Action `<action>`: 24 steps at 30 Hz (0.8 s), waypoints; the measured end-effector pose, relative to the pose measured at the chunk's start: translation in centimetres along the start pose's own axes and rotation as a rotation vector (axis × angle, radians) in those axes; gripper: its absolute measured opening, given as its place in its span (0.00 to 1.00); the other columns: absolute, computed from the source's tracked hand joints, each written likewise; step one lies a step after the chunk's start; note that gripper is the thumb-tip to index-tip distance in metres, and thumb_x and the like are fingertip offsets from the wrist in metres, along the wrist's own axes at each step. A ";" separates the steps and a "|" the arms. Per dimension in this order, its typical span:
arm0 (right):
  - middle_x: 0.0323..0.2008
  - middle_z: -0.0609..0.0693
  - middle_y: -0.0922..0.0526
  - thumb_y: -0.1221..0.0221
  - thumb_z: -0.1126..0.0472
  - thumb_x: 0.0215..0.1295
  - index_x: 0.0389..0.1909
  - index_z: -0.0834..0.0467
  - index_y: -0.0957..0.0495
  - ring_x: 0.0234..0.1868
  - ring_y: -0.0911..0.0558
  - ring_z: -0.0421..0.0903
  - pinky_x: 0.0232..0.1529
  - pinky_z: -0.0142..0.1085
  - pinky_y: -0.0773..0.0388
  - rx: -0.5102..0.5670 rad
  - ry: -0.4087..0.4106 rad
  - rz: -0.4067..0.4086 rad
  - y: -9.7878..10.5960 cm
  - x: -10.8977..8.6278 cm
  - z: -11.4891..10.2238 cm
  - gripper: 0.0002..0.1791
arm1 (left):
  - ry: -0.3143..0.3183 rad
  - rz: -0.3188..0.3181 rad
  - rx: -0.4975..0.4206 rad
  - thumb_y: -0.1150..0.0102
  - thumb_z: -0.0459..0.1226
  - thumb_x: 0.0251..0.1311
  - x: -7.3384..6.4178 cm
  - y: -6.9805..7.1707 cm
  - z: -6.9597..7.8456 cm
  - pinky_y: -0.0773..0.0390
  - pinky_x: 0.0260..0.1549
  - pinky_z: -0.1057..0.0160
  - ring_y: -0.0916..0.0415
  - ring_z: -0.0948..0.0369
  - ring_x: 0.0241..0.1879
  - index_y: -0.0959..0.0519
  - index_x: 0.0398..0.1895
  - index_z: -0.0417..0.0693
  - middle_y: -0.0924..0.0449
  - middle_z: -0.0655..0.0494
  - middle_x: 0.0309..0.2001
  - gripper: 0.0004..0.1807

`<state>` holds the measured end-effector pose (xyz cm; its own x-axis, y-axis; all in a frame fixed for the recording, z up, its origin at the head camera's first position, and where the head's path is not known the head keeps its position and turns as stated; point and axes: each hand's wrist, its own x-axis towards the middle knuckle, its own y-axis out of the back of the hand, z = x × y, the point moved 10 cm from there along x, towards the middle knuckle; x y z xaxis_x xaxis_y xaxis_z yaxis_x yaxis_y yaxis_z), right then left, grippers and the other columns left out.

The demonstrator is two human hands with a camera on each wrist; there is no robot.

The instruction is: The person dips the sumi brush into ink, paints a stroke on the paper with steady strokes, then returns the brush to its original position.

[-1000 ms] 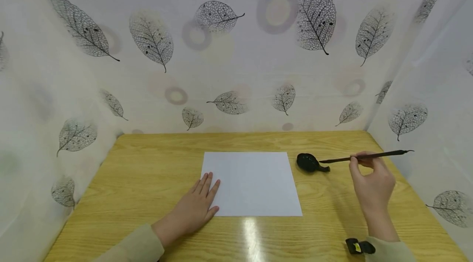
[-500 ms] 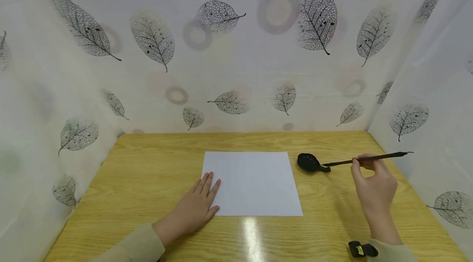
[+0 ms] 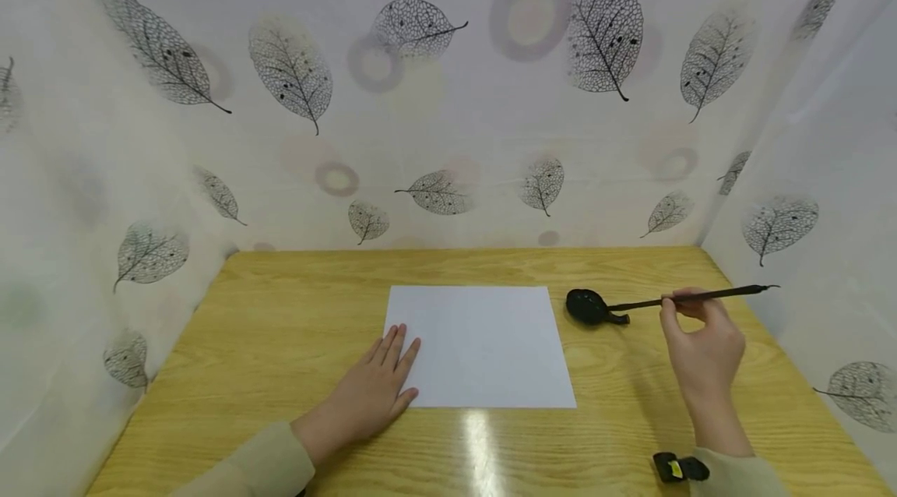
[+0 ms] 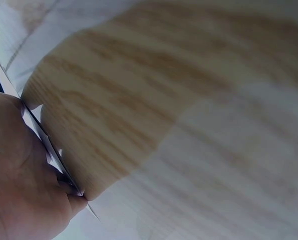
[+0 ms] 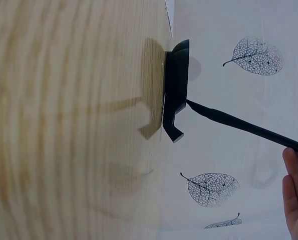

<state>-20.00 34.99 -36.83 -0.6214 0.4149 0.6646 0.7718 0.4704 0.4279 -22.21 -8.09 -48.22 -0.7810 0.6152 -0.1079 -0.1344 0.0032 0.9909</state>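
My left hand (image 3: 371, 388) lies with fingers straight on the left edge of a blank white sheet of paper (image 3: 490, 349). The left wrist view shows part of that hand (image 4: 23, 170) at the sheet's edge. To the right of the sheet stands a small black ink dish (image 3: 585, 305) with a short stub handle. My right hand (image 3: 704, 349) pinches a dark writing brush (image 3: 729, 292) between thumb and fingers, held nearly level. In the right wrist view the bristle tip of the brush (image 5: 249, 128) meets the rim of the ink dish (image 5: 176, 75), near its handle.
Everything lies on a yellow wood-grain table (image 3: 280, 326). Pale curtains (image 3: 448, 115) printed with leaves close it in at the back and both sides. A black wrist strap (image 3: 680, 468) sits at the right sleeve.
The brush tip slid from the dish's rim down toward its handle, then moved back left and up to the rim. My left hand and the paper stay in place.
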 end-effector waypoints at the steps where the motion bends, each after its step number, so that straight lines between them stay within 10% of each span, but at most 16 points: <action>1: 0.38 0.64 0.12 0.33 0.71 0.67 0.45 0.69 0.15 0.38 0.33 0.05 0.45 0.17 0.38 -0.007 0.003 -0.001 0.0 0.0 0.0 0.07 | 0.001 -0.003 -0.003 0.54 0.52 0.82 0.0 0.0 0.0 0.40 0.81 0.41 0.50 0.37 0.84 0.43 0.83 0.36 0.50 0.28 0.83 0.38; 24: 0.38 0.67 0.12 0.34 0.71 0.68 0.44 0.71 0.16 0.38 0.34 0.04 0.43 0.17 0.39 -0.024 0.011 0.029 0.5 0.0 -0.4 0.07 | -0.006 -0.006 -0.014 0.54 0.52 0.82 0.1 -0.1 0.1 0.40 0.81 0.41 0.50 0.37 0.84 0.43 0.83 0.36 0.51 0.28 0.83 0.39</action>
<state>-19.53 34.92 -36.39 -0.5974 0.4196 0.6834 0.7925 0.4394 0.4230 -22.23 -7.99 -48.31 -0.7763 0.6201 -0.1134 -0.1477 -0.0042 0.9890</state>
